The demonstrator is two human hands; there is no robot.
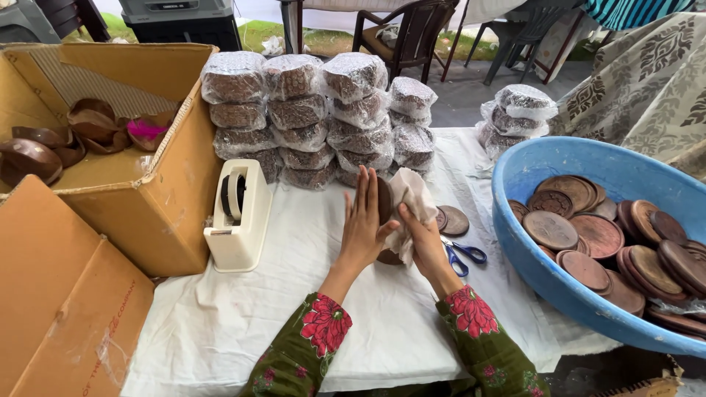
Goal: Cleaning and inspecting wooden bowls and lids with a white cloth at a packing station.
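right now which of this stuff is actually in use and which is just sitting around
In use:
left hand holding a brown wooden disc
right hand pressing a white cloth on it
blue tub of similar discs

Lying about:
scissors
tape dispenser
wrapped stacks
cardboard box

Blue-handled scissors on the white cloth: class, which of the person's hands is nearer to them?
Right. The right hand, holding a white cloth rag, sits just beside the blue-handled scissors; the left hand is farther away, on the round brown wooden disc.
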